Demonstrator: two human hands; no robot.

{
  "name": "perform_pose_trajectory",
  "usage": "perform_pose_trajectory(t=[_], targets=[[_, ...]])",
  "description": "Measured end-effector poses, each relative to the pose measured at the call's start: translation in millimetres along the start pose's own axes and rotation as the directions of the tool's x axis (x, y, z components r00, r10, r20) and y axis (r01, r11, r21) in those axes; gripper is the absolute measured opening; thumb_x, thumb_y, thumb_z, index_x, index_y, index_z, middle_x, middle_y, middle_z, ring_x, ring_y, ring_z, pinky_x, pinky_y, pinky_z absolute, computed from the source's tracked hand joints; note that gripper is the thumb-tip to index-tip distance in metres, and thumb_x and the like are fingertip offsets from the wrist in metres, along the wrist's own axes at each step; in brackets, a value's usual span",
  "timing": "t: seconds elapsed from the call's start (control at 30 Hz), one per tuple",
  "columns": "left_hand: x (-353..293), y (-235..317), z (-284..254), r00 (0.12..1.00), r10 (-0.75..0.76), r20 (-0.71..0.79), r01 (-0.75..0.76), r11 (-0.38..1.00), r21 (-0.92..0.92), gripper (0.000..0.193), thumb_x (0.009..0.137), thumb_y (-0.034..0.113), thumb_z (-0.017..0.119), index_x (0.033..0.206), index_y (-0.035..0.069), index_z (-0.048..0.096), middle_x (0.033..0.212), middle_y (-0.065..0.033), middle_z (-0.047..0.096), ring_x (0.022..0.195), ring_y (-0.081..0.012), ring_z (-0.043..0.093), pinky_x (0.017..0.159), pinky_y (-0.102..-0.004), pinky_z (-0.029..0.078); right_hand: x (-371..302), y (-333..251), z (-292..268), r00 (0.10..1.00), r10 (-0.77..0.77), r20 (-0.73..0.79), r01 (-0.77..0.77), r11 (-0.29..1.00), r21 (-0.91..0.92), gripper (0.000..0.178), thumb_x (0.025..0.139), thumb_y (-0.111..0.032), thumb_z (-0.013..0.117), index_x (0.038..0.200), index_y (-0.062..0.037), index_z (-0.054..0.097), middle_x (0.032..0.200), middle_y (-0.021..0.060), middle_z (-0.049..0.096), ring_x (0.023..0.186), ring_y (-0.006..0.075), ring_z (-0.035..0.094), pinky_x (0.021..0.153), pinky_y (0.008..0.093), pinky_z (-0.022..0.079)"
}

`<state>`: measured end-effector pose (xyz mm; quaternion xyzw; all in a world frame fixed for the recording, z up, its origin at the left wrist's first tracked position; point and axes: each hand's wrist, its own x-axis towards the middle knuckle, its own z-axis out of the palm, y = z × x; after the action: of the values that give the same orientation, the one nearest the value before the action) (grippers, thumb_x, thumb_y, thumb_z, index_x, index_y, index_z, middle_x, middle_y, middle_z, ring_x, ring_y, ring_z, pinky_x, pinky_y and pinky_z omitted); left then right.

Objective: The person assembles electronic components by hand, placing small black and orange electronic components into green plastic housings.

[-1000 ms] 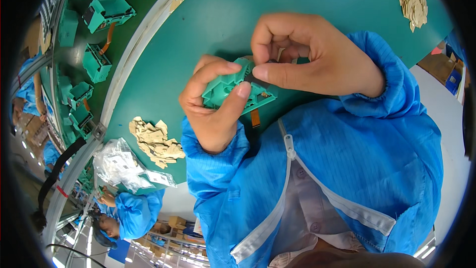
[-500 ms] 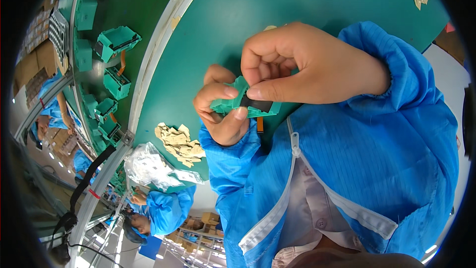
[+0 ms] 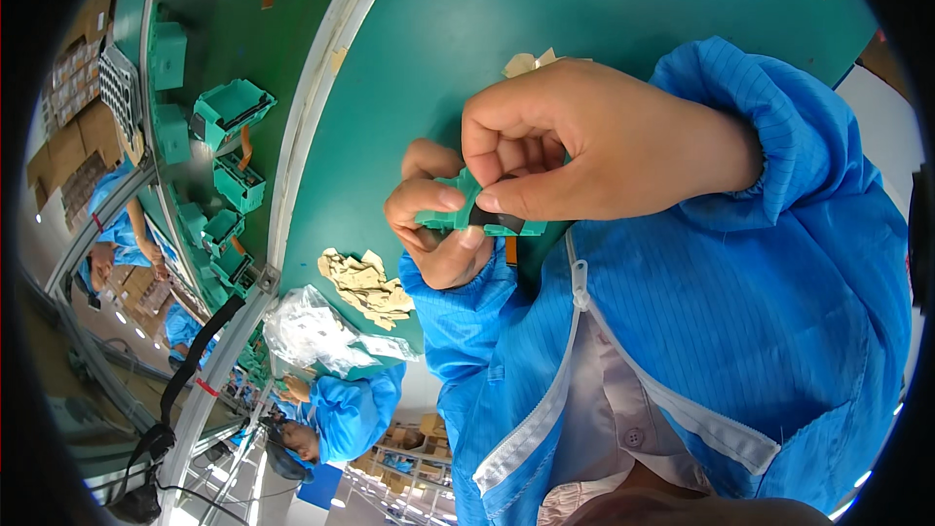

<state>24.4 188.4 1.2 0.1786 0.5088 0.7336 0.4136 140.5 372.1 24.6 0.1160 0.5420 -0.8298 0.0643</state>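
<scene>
Housing of green plastic (image 3: pixel 471 192) sits pinched between thumb and curled fingers of the left hand (image 3: pixel 419 199), over the table (image 3: pixel 575 5); the right hand (image 3: pixel 604 144), thumb and forefinger nearly together, touches its black strip (image 3: pixel 497 221), grip unclear.

No lettering, label, brand, number or sign is legible on or around the flat green tabletop (image 3: pixel 623 0).
</scene>
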Motion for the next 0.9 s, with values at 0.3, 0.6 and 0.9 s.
perform_pose_trajectory(t=[0.3,0.6,0.9], targets=[[4.4,-2.1,6.5,1.0,0.015,0.014,-0.015,0.999,-0.04,0.028,0.066,0.012,0.075,0.093,0.007,0.068,0.085,-0.0129,0.055,0.07,-0.0174,0.055,0.066,-0.0267,0.045,-3.0,-4.9,-3.5,1.0,0.016,-0.006,-0.016,1.0,-0.012,0.012,0.091,-0.012,0.067,0.087,-0.0034,0.06,0.067,-0.0004,0.057,0.06,0.0049,0.051,0.053,0.0233,0.04],[4.7,-2.2,10.6,1.0,0.008,0.021,-0.007,0.999,-0.047,0.029,0.066,0.012,0.076,0.093,0.006,0.068,0.085,-0.0132,0.055,0.07,-0.0175,0.055,0.066,-0.0273,0.045,-6.7,-9.9,-5.4,0.999,0.048,-0.009,-0.049,0.998,-0.033,0.013,0.091,-0.012,0.068,0.087,-0.0036,0.06,0.066,-0.0001,0.058,0.059,0.0052,0.051,0.053,0.0233,0.04],[5.3,-3.8,13.0,1.0,0.018,0.004,-0.018,0.999,-0.035,0.029,0.065,0.012,0.075,0.092,0.006,0.068,0.085,-0.0137,0.056,0.07,-0.0178,0.055,0.066,-0.027,0.044,-7.4,-8.0,-6.3,1.0,0.01,-0.02,-0.012,0.998,-0.066,0.012,0.09,-0.011,0.068,0.088,-0.0033,0.059,0.065,0.0002,0.057,0.058,0.0061,0.051,0.053,0.0243,0.04]])
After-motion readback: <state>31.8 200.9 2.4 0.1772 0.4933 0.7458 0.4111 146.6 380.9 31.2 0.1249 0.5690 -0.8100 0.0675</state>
